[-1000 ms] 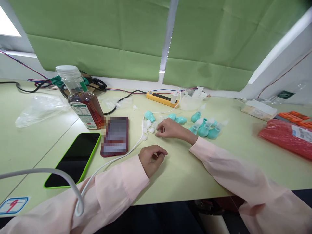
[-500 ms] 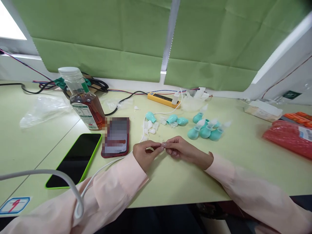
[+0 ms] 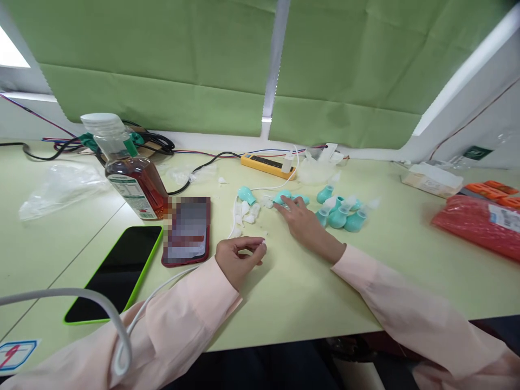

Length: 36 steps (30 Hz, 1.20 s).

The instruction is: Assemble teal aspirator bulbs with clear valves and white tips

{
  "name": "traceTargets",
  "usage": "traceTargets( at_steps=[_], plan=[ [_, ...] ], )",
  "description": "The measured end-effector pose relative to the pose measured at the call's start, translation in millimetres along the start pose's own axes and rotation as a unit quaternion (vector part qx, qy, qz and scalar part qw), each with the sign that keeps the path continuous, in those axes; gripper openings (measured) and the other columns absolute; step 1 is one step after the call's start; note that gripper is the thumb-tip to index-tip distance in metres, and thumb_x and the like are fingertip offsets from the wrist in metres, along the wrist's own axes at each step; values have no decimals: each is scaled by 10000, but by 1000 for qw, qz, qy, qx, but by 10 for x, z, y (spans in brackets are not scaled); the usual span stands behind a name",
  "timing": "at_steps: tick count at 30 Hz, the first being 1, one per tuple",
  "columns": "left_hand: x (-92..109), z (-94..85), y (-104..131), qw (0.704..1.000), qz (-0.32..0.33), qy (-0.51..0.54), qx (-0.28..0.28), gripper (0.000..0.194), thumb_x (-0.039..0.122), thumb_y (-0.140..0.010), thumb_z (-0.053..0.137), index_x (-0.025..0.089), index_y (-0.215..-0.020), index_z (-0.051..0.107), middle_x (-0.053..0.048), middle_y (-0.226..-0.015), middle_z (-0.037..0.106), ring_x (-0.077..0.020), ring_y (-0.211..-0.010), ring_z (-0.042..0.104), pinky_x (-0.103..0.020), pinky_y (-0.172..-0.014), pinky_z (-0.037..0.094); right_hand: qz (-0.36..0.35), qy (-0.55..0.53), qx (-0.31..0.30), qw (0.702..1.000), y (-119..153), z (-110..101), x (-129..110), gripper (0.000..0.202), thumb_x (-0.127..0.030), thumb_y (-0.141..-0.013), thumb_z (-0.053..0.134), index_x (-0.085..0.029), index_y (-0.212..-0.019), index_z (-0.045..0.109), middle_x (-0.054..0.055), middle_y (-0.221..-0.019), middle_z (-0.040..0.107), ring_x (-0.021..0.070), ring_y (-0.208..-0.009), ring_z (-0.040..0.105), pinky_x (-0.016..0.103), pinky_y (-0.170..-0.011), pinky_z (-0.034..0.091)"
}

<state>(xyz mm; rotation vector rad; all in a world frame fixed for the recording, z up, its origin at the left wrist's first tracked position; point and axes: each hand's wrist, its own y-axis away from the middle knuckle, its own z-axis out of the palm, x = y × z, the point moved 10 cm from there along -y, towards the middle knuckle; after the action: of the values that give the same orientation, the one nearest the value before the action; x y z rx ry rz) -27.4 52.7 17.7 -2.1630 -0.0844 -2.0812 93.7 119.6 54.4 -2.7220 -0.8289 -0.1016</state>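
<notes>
Thumb and forefinger of my left hand (image 3: 239,259) are pinched together on a small white piece (image 3: 264,242), mostly hidden by the fingertips. My right hand (image 3: 303,222) is over the teal rubber bulbs, fingers apart. Its fingertips are at a teal bulb (image 3: 281,195) lying on its side; whether they touch it is unclear. Behind the fingers another bulb is partly covered. To the left lies one more teal bulb (image 3: 246,195), beside a scatter of whitish translucent pieces (image 3: 247,212). Right of my hand, several teal bulbs (image 3: 338,218) stand together, some topped with translucent nozzles (image 3: 348,202).
On the left are a bottle of brown liquid (image 3: 136,181), a phone in a red case (image 3: 187,233) and a green-edged phone (image 3: 116,273). A white cable (image 3: 162,290) crosses my left sleeve. A yellow power strip (image 3: 266,166) lies behind; a red plastic package (image 3: 477,225) is at right.
My right hand has left my left hand and moved up and forward to the teal bulbs, its fingers opening. My left hand keeps its pinch. The view has shifted slightly.
</notes>
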Motion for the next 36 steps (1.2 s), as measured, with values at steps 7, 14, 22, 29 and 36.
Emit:
traceTargets(
  at_steps=[7, 14, 22, 29, 36],
  plan=[
    [164, -3, 88, 996, 68, -48, 25, 178, 245, -586, 636, 110, -694, 676, -40, -565, 618, -124, -499, 564, -226, -450, 515, 2, 31, -39, 999, -26, 165, 59, 354, -8, -761, 304, -105, -1037, 502, 160, -953, 498, 249, -823, 481, 320, -593, 421],
    [481, 8, 182, 967, 210, -141, 26, 126, 189, -618, 585, 148, -698, 673, -15, -557, 626, -97, -491, 548, -194, -448, 513, 11, -229, 1, 973, 106, -210, -76, 169, -275, -773, 477, -160, -895, 503, 107, -952, 544, 230, -859, 519, 336, -663, 450],
    [477, 45, 183, 972, 213, -96, -1, 127, 152, -620, 581, 129, -703, 674, -33, -576, 636, -105, -515, 562, -183, -438, 499, 169, -785, -174, 570, 496, 325, -390, 265, -331, -650, 636, -134, -786, 524, 31, -641, 639, 122, -541, 610, 246, -541, 497],
    [503, 40, 203, 972, 227, -67, 2, 91, 146, -614, 612, 130, -677, 676, -40, -577, 630, -101, -492, 543, -192, -434, 472, 170, -821, -172, 518, 535, 350, -444, 233, -230, -602, 688, -116, -782, 593, 23, -629, 643, 102, -512, 602, 196, -496, 491],
    [595, 81, 229, 963, 253, -92, -26, 96, 139, -647, 607, 121, -705, 681, -53, -602, 633, -112, -517, 565, -201, -448, 478, 165, -823, -167, 518, 562, 368, -466, 187, -227, -614, 680, -119, -749, 607, 13, -557, 630, 89, -449, 580, 168, -429, 463]
  ],
)
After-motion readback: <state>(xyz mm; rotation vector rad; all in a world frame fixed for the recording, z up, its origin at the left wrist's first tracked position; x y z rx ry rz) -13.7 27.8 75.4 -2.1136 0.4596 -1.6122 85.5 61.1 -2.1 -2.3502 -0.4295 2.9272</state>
